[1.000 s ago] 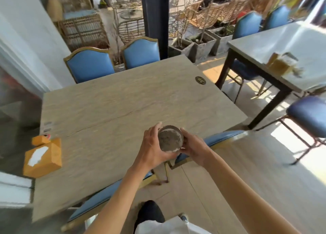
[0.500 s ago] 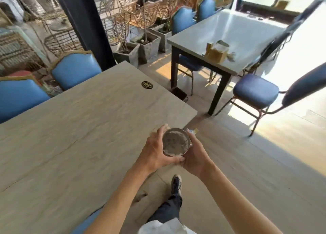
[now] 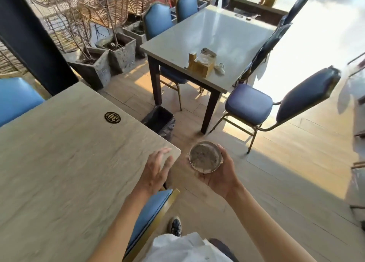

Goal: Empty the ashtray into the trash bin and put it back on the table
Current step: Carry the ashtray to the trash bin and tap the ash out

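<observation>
A round metal ashtray (image 3: pixel 205 156) filled with grey ash rests in my right hand (image 3: pixel 220 175), held upright over the floor just past the corner of the wooden table (image 3: pixel 65 155). My left hand (image 3: pixel 156 171) hovers open above that table corner, fingers spread, holding nothing. A small black trash bin (image 3: pixel 159 121) lined with a black bag stands on the floor beyond the table corner, between the two tables, a little ahead and left of the ashtray.
A second table (image 3: pixel 223 36) with a wooden napkin box (image 3: pixel 201 66) stands ahead. Blue chairs (image 3: pixel 256 105) surround it. Concrete planters (image 3: pixel 110 58) and a dark pillar (image 3: pixel 29 38) sit at the left. A blue chair seat (image 3: pixel 152 212) lies under my left arm.
My left hand has let go of the ashtray and opened over the table corner. The ashtray has moved off the table edge in my right hand. The view turned right, revealing the trash bin.
</observation>
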A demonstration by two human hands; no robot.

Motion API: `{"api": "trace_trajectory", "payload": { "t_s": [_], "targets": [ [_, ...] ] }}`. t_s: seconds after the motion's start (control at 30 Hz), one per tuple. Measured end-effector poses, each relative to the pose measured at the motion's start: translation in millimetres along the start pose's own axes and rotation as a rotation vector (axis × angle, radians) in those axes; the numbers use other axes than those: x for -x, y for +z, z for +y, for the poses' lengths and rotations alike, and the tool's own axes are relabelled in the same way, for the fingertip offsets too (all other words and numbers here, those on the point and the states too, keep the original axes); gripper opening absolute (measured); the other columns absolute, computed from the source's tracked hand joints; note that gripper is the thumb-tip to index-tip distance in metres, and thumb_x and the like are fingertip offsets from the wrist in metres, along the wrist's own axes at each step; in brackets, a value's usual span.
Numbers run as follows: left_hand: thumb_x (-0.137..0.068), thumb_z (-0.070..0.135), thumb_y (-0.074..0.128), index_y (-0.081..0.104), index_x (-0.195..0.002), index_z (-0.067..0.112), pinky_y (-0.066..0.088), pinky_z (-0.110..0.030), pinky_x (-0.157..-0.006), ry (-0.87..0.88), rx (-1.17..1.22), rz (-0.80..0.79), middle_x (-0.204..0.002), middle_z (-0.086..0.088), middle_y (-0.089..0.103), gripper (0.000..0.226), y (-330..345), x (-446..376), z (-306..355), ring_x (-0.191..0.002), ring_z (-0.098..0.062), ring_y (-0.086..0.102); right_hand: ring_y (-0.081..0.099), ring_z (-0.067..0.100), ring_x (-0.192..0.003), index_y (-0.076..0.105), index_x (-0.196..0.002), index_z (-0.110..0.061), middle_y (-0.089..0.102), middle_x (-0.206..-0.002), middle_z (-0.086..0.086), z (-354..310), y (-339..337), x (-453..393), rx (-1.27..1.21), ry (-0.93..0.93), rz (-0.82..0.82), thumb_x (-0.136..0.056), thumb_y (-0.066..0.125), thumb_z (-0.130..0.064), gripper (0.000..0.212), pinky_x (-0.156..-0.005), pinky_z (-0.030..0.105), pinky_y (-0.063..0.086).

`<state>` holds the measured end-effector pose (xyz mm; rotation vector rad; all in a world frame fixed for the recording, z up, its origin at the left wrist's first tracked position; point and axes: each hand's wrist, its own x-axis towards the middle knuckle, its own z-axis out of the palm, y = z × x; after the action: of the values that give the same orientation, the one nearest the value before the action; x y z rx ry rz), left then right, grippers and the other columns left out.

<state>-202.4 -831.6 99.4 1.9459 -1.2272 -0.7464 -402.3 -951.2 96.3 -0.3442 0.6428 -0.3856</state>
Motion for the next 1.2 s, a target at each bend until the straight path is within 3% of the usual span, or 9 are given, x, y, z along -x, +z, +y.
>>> {"api": "trace_trajectory", "payload": {
  "t_s": [0.2,0.3,0.47,0.63,0.8,1.03,1.2],
  "targets": [
    [-0.092,0.065,0.035,0.057,-0.134,0.021,0.031,-0.021,-0.107,-0.03,-0.036,-0.032,-0.139,0.005,0.055,0.065,35,-80,15,-0.128,-0.01,0.047,0.048,0.036,-0.129,0.041,-0.155,-0.016,0.048,-0.154,0.024,-73,-44,-42,-0.071,0.013,0.014,-0.089,0.058,-0.067,0.085,-0.076,0.04,0.055],
    [-0.1,0.048,0.047,0.058,-0.134,0.019,0.033,-0.02,-0.107,-0.077,-0.045,-0.01,-0.137,0.004,0.056,0.046,53,-114,15,-0.127,-0.01,0.048,0.048,0.035,-0.13,0.04,-0.155,-0.017,0.052,-0.15,0.023,-106,-61,-67,-0.065,0.042,0.014,-0.089,0.057,-0.068,0.084,-0.076,0.039,0.055],
    [-0.097,0.045,0.056,0.058,-0.133,0.016,0.035,-0.021,-0.104,-0.199,-0.088,0.048,-0.135,0.001,0.057,0.046,93,-163,17,-0.128,-0.015,0.05,0.05,0.035,-0.132,0.043,-0.154,-0.019,0.036,-0.163,0.02,-172,-90,-115,-0.023,0.166,0.002,-0.087,0.061,-0.066,0.084,-0.078,0.039,0.056],
    [-0.095,0.042,0.061,0.055,-0.135,0.018,0.034,-0.021,-0.104,-0.344,-0.07,0.107,-0.135,0.001,0.055,0.047,118,-194,32,-0.127,-0.015,0.05,0.048,0.036,-0.136,0.042,-0.155,-0.018,0.05,-0.154,0.025,-230,-99,-159,0.018,0.31,-0.021,-0.09,0.055,-0.066,0.081,-0.08,0.039,0.055],
    [-0.095,0.041,0.062,0.054,-0.136,0.017,0.037,-0.027,-0.106,-0.475,-0.052,0.145,-0.136,0.0,0.056,0.048,127,-215,24,-0.129,-0.018,0.049,0.056,0.037,-0.128,0.044,-0.153,-0.02,0.047,-0.157,0.023,-262,-89,-213,0.105,0.425,-0.022,-0.089,0.057,-0.064,0.079,-0.082,0.038,0.051],
    [-0.096,0.04,0.06,0.052,-0.138,0.018,0.037,-0.025,-0.105,-0.617,0.0,0.216,-0.138,0.001,0.053,0.048,100,-266,-13,-0.13,-0.017,0.049,0.049,0.035,-0.129,0.049,-0.151,-0.017,0.041,-0.161,0.019,-266,-49,-321,0.216,0.577,0.002,-0.087,0.059,-0.065,0.08,-0.082,0.039,0.049],
    [-0.096,0.043,0.059,0.05,-0.14,0.017,0.036,-0.022,-0.103,-0.662,0.018,0.243,-0.141,-0.001,0.052,0.052,60,-323,-47,-0.131,-0.018,0.05,0.049,0.034,-0.124,0.048,-0.152,-0.016,0.057,-0.139,0.017,-272,-11,-396,0.26,0.639,0.055,-0.086,0.061,-0.064,0.082,-0.079,0.039,0.05]
  ]
}}
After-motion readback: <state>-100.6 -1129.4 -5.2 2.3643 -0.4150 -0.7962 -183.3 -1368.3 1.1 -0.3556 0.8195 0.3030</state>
